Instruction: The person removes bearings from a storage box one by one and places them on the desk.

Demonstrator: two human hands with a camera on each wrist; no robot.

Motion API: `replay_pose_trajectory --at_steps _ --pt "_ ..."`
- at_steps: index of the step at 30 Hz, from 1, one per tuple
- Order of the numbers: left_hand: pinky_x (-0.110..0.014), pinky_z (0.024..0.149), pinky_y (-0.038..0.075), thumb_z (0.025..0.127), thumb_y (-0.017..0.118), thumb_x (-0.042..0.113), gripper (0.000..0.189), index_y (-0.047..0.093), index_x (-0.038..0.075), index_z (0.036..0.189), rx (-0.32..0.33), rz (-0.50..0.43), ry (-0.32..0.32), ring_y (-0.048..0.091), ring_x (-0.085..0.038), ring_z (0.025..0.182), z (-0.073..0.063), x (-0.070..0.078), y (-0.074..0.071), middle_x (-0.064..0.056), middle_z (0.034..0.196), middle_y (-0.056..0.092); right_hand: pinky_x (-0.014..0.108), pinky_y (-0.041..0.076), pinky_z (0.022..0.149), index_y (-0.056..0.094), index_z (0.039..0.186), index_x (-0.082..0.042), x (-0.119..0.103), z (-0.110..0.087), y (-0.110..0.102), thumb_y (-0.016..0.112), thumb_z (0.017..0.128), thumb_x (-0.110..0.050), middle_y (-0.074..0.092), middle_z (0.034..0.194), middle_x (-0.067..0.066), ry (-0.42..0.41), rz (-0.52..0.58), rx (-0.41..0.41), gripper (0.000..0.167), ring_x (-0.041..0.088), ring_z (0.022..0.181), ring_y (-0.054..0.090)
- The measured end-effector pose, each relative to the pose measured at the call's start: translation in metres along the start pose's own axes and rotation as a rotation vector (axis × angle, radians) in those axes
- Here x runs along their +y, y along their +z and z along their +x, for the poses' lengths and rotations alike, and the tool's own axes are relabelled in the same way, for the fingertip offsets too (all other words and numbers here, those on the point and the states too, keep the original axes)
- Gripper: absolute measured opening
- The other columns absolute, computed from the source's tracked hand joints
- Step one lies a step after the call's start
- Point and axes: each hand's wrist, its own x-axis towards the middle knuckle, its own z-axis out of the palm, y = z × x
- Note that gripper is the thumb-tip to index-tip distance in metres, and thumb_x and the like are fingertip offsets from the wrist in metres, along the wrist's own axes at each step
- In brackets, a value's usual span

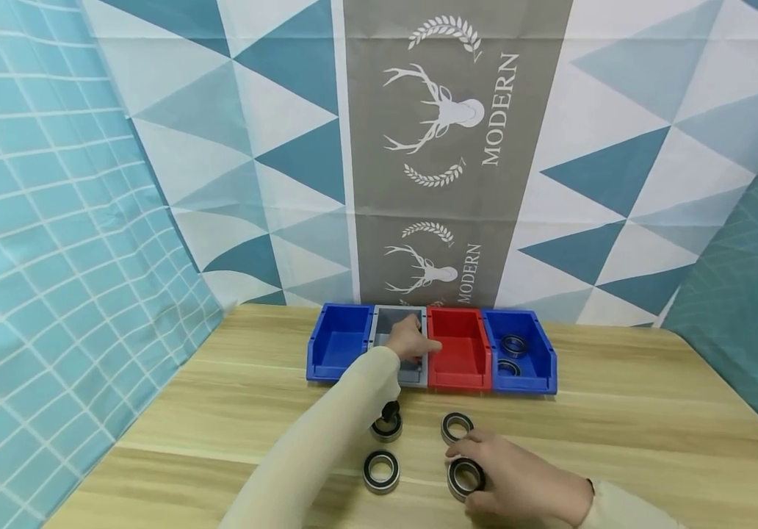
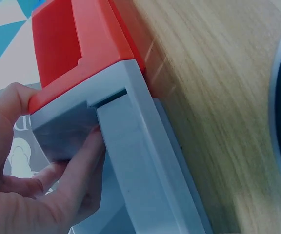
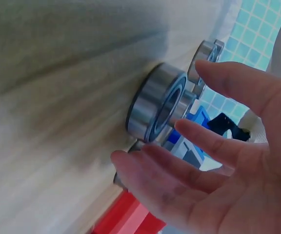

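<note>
My left hand (image 1: 410, 341) reaches into the grey bin (image 2: 140, 180). In the left wrist view its fingers are extended inside, the thumb stands apart near the red bin's corner, and no object shows between them. My right hand (image 1: 518, 474) is spread beside a ball bearing (image 1: 466, 479), a steel ring with a black seal. In the right wrist view, thumb and fingers stand around this bearing (image 3: 148, 109) without closing on it. Just behind it lies another bearing (image 1: 457, 428). Two more, a bearing (image 1: 381, 472) and a bearing (image 1: 386, 435), lie by the left forearm.
Beside the grey bin stand a left blue bin (image 1: 342, 351), a red bin (image 1: 460, 353) and a right blue bin (image 1: 538, 356) holding two bearings (image 1: 514, 345). All stand in a row on the wooden table (image 1: 220, 411), before a patterned cloth backdrop (image 1: 286, 147).
</note>
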Motion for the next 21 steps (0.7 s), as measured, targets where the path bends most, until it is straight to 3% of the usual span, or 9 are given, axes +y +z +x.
replay_pose_trajectory --at_steps 4,8,15,21 --pt "-0.041 0.075 0.060 0.082 0.073 0.022 0.044 0.046 0.001 0.110 -0.011 0.002 0.009 0.064 -0.026 0.083 -0.002 0.001 -0.002 -0.018 0.107 0.058 0.031 0.057 0.083 0.064 0.119 -0.018 -0.001 0.001 -0.007 0.078 0.078 -0.031 0.064 0.118 0.002 -0.034 -0.077 0.039 0.045 0.013 0.103 0.062" --pt "-0.042 0.081 0.059 0.084 0.071 0.023 0.052 0.045 -0.002 0.121 -0.033 0.020 -0.011 0.063 -0.027 0.090 -0.002 0.004 -0.003 -0.020 0.117 0.057 0.035 0.057 0.084 0.064 0.120 -0.016 0.001 0.000 -0.019 0.077 0.079 -0.030 0.064 0.118 0.003 -0.044 -0.071 0.055 0.046 0.017 0.103 0.063" --pt "-0.044 0.087 0.055 0.084 0.070 0.025 0.060 0.043 -0.005 0.128 -0.065 0.053 -0.045 0.056 -0.026 0.089 -0.004 0.010 -0.004 -0.019 0.117 0.055 0.038 0.055 0.086 0.064 0.115 -0.008 0.017 0.002 -0.051 0.075 0.081 -0.024 0.066 0.113 0.004 -0.108 -0.121 0.145 0.039 0.026 0.103 0.063" --pt "-0.049 0.100 0.048 0.083 0.070 0.032 0.081 0.030 -0.006 0.142 -0.087 0.157 -0.040 0.048 -0.034 0.121 -0.009 0.023 -0.002 -0.023 0.141 0.041 0.042 0.055 0.085 0.067 0.109 -0.007 0.040 0.003 -0.075 0.075 0.081 -0.021 0.069 0.108 0.007 -0.081 -0.176 0.211 0.033 0.027 0.101 0.064"
